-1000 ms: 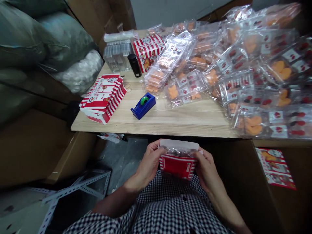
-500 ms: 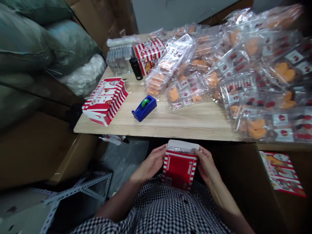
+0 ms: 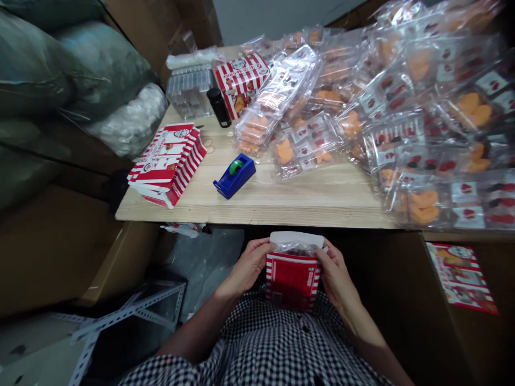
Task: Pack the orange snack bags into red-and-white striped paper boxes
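Observation:
Close to my body, below the table's front edge, I hold a red box with white-striped borders (image 3: 293, 281). Its white flap (image 3: 296, 239) stands up at the top, and clear plastic wrapping (image 3: 298, 248) shows in the open mouth. My left hand (image 3: 251, 264) grips the upper left edge between thumb and fingers. On the opposite side, my right hand (image 3: 335, 268) is closed on the upper right edge, its thumb at the mouth. What lies deeper inside the box is hidden.
On the table (image 3: 257, 206) are a blue tape dispenser (image 3: 235, 177), a stack of flattened striped boxes (image 3: 169, 163), a black bottle (image 3: 219, 108), clear plastic cases (image 3: 191, 91) and a striped box (image 3: 241, 80). Many plastic-wrapped packs (image 3: 309, 143) cover the right side. A printed box (image 3: 462, 276) lies lower right.
The view has shifted slightly. The box's mouth looks wider and more of the plastic inside shows. Both hands keep their hold on its upper edges.

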Demonstrator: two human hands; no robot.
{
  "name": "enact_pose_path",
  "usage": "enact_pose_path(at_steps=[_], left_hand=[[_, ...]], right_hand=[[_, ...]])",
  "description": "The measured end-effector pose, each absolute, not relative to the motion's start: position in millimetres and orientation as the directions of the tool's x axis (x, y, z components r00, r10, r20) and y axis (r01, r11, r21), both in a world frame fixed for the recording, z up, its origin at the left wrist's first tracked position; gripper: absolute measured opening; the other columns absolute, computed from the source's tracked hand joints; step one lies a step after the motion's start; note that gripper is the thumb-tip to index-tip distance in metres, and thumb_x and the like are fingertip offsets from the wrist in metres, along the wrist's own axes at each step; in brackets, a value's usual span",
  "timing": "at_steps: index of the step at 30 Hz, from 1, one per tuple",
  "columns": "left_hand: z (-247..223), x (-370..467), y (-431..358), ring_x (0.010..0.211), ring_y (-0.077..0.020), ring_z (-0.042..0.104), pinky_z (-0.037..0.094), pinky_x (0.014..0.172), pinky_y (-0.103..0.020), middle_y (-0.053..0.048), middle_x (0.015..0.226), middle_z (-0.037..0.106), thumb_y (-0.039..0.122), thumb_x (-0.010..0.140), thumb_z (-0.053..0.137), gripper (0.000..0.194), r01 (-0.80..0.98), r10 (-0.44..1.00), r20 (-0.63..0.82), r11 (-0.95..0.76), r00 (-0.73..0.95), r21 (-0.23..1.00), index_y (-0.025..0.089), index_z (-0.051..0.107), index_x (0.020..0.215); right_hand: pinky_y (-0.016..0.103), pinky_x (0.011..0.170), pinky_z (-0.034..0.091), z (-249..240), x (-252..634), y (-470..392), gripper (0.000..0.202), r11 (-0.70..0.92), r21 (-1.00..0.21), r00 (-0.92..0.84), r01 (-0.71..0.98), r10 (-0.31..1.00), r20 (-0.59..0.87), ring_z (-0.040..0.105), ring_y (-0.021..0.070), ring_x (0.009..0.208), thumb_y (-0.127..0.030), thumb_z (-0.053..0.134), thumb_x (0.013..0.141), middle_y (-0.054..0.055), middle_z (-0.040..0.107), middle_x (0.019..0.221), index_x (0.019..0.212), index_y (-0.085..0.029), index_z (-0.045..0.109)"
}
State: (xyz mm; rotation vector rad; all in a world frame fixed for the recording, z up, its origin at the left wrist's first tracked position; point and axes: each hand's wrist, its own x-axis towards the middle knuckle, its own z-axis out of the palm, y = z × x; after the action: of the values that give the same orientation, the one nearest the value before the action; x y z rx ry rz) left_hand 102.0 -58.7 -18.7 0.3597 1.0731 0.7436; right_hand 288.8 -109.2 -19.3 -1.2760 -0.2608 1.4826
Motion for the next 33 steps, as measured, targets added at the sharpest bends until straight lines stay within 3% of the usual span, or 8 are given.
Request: enact_pose_path(at_steps=[4, 6, 11, 15, 18, 21, 25, 33], left_hand=[[-18, 100, -55, 0.066, -0.0137, 0.065, 0.050, 0.069, -0.025, 0.001, 0.072, 0.072, 0.019, 0.067, 0.081, 0.018, -0.384, 0.706, -0.662, 0.701, 0.250, 0.602, 0.016, 0.070, 0.080], [-18, 100, -54, 0.067, -0.0136, 0.065, 0.050, 0.071, -0.025, 0.000, 0.075, 0.073, 0.019, 0.067, 0.079, 0.018, -0.384, 0.708, -0.662, 0.699, 0.247, 0.603, 0.015, 0.071, 0.083], [-19, 104, -60, 0.068, -0.0133, 0.066, 0.052, 0.069, -0.024, 0.000, 0.078, 0.073, 0.022, 0.069, 0.080, 0.017, -0.413, 0.718, -0.627, 0.691, 0.302, 0.593, 0.013, 0.072, 0.081], [-15, 106, -67, 0.071, -0.0141, 0.067, 0.053, 0.071, -0.025, 0.001, 0.078, 0.073, 0.022, 0.067, 0.084, 0.024, -0.414, 0.684, -0.687, 0.715, 0.247, 0.563, 0.016, 0.071, 0.086], [-11, 107, -66, 0.077, -0.0160, 0.070, 0.053, 0.075, -0.026, -0.001, 0.085, 0.075, 0.021, 0.068, 0.084, 0.028, -0.358, 0.674, -0.687, 0.733, 0.271, 0.579, 0.017, 0.072, 0.092], [-8, 107, -60, 0.080, -0.0168, 0.070, 0.052, 0.077, -0.026, -0.004, 0.091, 0.076, 0.017, 0.070, 0.081, 0.027, -0.261, 0.660, -0.643, 0.748, 0.389, 0.610, 0.016, 0.074, 0.096], [-10, 109, -50, 0.077, -0.0169, 0.070, 0.051, 0.075, -0.026, -0.007, 0.090, 0.078, 0.013, 0.068, 0.078, 0.028, -0.196, 0.641, -0.617, 0.749, 0.457, 0.633, 0.014, 0.077, 0.097], [-9, 109, -40, 0.080, -0.0203, 0.072, 0.050, 0.081, -0.029, -0.012, 0.092, 0.080, 0.008, 0.068, 0.069, 0.030, -0.112, 0.607, -0.575, 0.735, 0.548, 0.669, 0.013, 0.082, 0.095]], right_hand=[[0.042, 0.090, 0.055, -18, 298, -115, 0.038, -0.407, -0.583, 0.017, -0.703, 0.811, -0.585, 0.070, 0.0287, 0.104, -0.053, 0.068, 0.082, 0.006, 0.078, 0.102, 0.103, -0.022, 0.073], [0.043, 0.094, 0.053, -19, 301, -120, 0.040, -0.394, -0.544, -0.029, -0.741, 0.828, -0.560, 0.068, 0.0282, 0.109, -0.056, 0.065, 0.084, 0.007, 0.077, 0.108, 0.105, -0.023, 0.074], [0.038, 0.098, 0.051, -23, 302, -125, 0.034, -0.343, -0.563, 0.042, -0.752, 0.828, -0.560, 0.069, 0.0233, 0.107, -0.042, 0.080, 0.078, 0.003, 0.078, 0.109, 0.107, -0.025, 0.073], [0.037, 0.088, 0.054, -19, 303, -125, 0.029, -0.411, -0.540, 0.020, -0.734, 0.782, -0.622, 0.072, 0.0239, 0.096, -0.038, 0.084, 0.074, 0.003, 0.079, 0.098, 0.096, -0.022, 0.073], [0.035, 0.079, 0.055, -17, 303, -126, 0.032, -0.408, -0.549, 0.084, -0.729, 0.743, -0.664, 0.072, 0.0225, 0.087, -0.033, 0.085, 0.071, 0.001, 0.079, 0.092, 0.099, -0.024, 0.073], [0.027, 0.070, 0.052, -15, 305, -123, 0.029, -0.417, -0.642, 0.122, -0.644, 0.772, -0.624, 0.069, 0.0169, 0.072, -0.025, 0.083, 0.069, -0.001, 0.077, 0.083, 0.096, -0.023, 0.074], [0.021, 0.059, 0.046, -14, 312, -111, 0.010, -0.430, -0.765, 0.064, -0.480, 0.852, -0.519, 0.061, 0.0123, 0.061, -0.018, 0.078, 0.068, -0.002, 0.073, 0.071, 0.077, -0.018, 0.073], [0.030, 0.080, 0.055, -12, 311, -110, 0.020, -0.473, -0.618, -0.056, -0.628, 0.820, -0.570, 0.072, 0.0195, 0.084, -0.024, 0.077, 0.074, 0.003, 0.079, 0.097, 0.094, -0.022, 0.078]])
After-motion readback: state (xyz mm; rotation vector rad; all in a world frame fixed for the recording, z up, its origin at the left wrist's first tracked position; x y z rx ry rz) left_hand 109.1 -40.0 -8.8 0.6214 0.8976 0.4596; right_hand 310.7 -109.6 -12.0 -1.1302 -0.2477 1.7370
